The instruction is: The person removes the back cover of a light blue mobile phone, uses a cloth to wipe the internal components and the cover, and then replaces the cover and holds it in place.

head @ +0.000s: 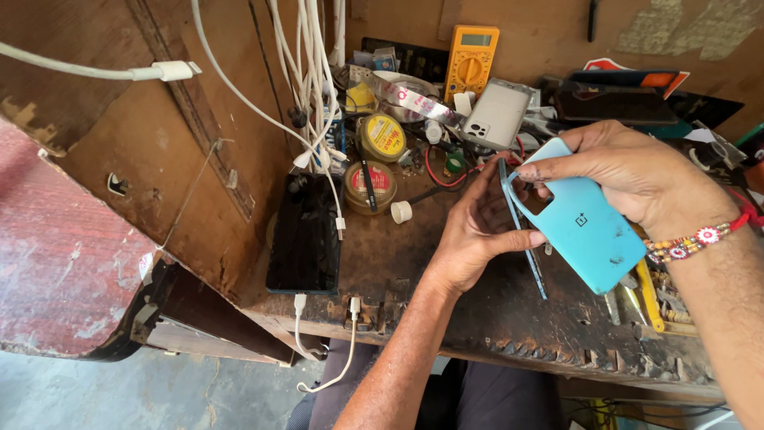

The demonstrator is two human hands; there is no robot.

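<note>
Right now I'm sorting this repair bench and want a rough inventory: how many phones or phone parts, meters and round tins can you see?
Phones and phone parts: 4, namely light blue back cover, thin phone frame, black phone, silver phone
Yellow multimeter: 1
Round tins: 2, namely yellow-lidded tin and red-labelled tin
Total: 7

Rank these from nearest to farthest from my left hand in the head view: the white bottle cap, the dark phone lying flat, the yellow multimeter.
From the left hand:
1. White bottle cap, just to its left on the bench.
2. Dark phone, further left, lying flat near the bench edge.
3. Yellow multimeter, far back, leaning against the wall.
</note>
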